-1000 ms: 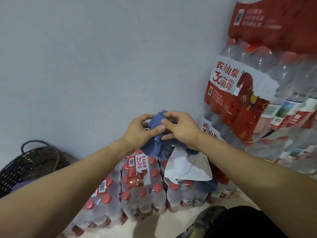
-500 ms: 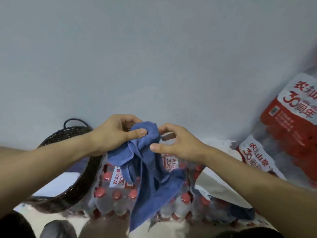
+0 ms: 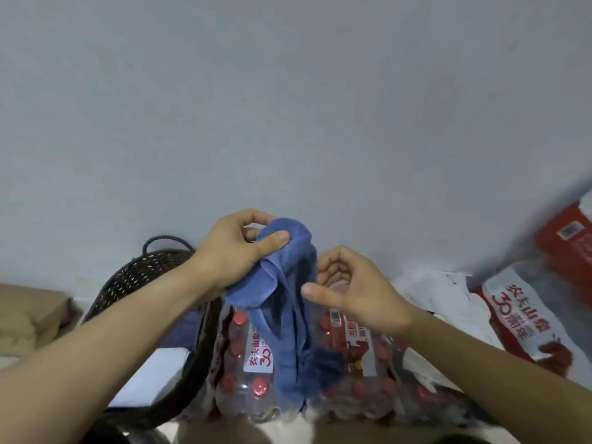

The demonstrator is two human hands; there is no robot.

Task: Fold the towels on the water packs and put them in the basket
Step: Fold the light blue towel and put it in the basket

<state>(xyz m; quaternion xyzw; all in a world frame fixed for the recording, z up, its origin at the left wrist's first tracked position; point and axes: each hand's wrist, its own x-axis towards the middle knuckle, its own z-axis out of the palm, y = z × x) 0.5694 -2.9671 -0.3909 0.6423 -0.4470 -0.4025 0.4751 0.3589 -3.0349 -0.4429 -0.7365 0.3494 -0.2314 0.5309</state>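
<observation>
Water packs (image 3: 256, 363) lay nearest, the basket (image 3: 134, 277) touching their left edge. Above them the blue towel (image 3: 288, 315) hung lengthwise, long axis vertical; the left hand (image 3: 234, 251) pinched its top, the right hand (image 3: 349, 290) loosely curled beside it, holding nothing. A white cloth (image 3: 442, 293) lay right; bare wall (image 3: 288, 107) behind.

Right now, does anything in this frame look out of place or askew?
Nothing damaged or spilled. The blue towel hangs bunched and unfolded from the left hand; the right hand holds nothing. A white towel lies crumpled on the water packs beside the basket.
</observation>
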